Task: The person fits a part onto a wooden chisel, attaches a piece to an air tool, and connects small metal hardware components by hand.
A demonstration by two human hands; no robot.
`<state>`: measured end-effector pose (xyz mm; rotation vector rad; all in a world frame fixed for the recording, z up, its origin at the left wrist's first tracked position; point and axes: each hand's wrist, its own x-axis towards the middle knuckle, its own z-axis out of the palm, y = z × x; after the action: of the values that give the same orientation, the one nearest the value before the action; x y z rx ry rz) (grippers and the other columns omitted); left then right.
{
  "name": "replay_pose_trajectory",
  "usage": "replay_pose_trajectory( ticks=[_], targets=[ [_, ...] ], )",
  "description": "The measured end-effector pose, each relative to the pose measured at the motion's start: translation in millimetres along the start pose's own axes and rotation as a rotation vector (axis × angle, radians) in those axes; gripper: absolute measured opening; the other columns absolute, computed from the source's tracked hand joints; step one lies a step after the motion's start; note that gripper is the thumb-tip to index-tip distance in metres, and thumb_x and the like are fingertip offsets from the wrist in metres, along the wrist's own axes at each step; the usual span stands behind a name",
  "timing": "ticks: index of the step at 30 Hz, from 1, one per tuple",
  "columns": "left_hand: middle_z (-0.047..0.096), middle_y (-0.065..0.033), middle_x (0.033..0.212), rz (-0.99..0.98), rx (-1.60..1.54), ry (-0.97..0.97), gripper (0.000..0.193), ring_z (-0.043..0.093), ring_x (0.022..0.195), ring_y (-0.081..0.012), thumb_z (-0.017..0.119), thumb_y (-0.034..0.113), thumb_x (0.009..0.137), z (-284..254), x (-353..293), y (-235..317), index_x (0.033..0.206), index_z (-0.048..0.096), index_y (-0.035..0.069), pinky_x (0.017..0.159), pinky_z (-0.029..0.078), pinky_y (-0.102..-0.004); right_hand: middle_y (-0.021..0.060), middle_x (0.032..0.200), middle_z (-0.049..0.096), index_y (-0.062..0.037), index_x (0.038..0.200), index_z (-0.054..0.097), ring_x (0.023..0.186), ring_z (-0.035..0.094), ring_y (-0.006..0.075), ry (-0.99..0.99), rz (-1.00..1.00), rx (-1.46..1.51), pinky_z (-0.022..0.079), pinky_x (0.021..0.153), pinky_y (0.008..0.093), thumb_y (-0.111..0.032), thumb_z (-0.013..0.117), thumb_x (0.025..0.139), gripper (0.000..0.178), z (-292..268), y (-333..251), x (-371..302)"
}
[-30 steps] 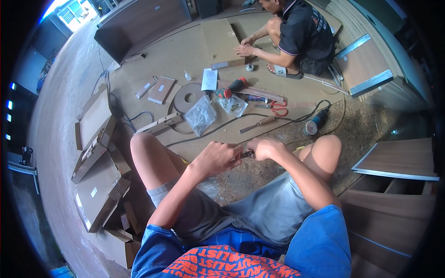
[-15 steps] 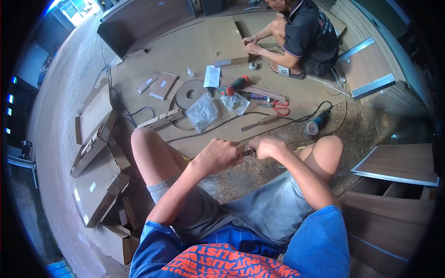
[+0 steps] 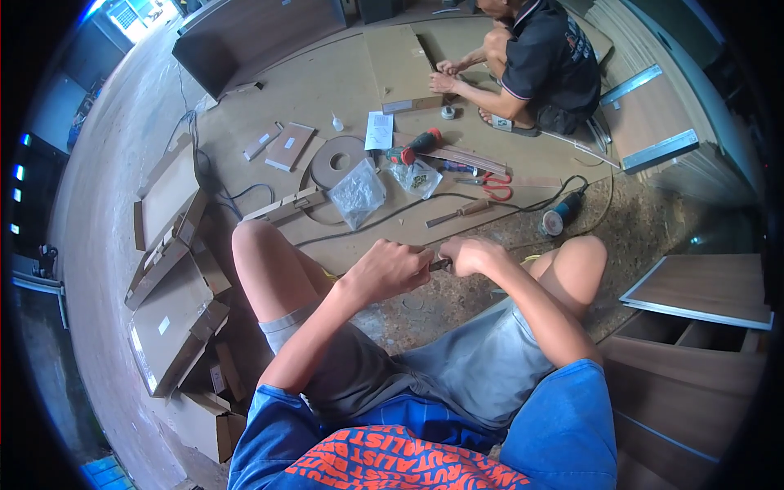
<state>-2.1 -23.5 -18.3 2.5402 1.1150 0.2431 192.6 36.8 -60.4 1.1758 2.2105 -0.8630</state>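
Observation:
Between my raised knees, my left hand [image 3: 390, 271] and my right hand [image 3: 471, 258] meet over the floor, fingers curled in. A short dark strip [image 3: 439, 265] shows between them, gripped from both sides. The fingers hide most of it, so I cannot tell its kind. Beyond my hands, a chisel with a wooden handle [image 3: 459, 214] lies on a cardboard sheet. Near it are red-handled scissors [image 3: 498, 188], a red and black cordless drill [image 3: 415, 147], a clear bag of small hardware [image 3: 418, 179] and another clear plastic bag [image 3: 357, 196].
At the far right a co-worker [image 3: 547, 73] squats, hands on a flat carton [image 3: 400, 69]. An angle grinder [image 3: 563, 214] with its cord lies ahead of my right knee. Opened cardboard boxes [image 3: 167, 327] pile up at my left; wooden panels [image 3: 702, 286] stand at my right.
My hands keep their hold on the dark strip, almost unmoved. The co-worker's hands have shifted slightly at the carton's edge, and the view has moved a little.

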Motion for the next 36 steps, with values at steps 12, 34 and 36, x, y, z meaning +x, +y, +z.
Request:
replay_pose_trajectory(
  ticks=[12, 34, 36],
  targets=[
    [0.061, -0.0122, 0.079, -0.04, -0.016, -0.046, 0.016, 0.061, 0.07, -0.0323, 0.059, 0.019, 0.084, 0.7, -1.1, 0.2, 0.085, 0.053, 0.004, 0.06, 0.048, -0.0416, 0.0178, 0.102, 0.065, -0.0071, 0.1, 0.065, 0.097, 0.063, 0.0354, -0.031, -0.002, -0.018, 0.05, 0.077, 0.045, -0.011, 0.062, 0.076, 0.025, -2.8, -2.4, -1.9],
    [0.061, -0.0122, 0.071, -0.01, 0.018, 0.008, 0.014, 0.062, 0.065, -0.0314, 0.056, 0.017, 0.084, 4.0, -4.3, 0.3, 0.083, 0.057, 0.003, 0.057, 0.049, -0.0409, 0.0169, 0.106, 0.065, -0.0084, 0.105, 0.065, 0.099, 0.062, 0.0349, -0.049, 0.01, -0.009, 0.05, 0.078, 0.0446, -0.013, 0.063, 0.076, 0.029, -5.4, -8.7, -5.7],
    [0.061, -0.0126, 0.078, -0.043, 0.005, -0.056, 0.015, 0.061, 0.07, -0.033, 0.055, 0.018, 0.085, 3.5, -3.8, 1.0, 0.085, 0.054, 0.003, 0.06, 0.048, -0.0421, 0.0169, 0.107, 0.065, -0.0085, 0.105, 0.065, 0.1, 0.062, 0.035, -0.055, 0.003, -0.019, 0.05, 0.078, 0.0446, -0.013, 0.063, 0.076, 0.029, -3.6, -6.3, -3.2]
  ],
)
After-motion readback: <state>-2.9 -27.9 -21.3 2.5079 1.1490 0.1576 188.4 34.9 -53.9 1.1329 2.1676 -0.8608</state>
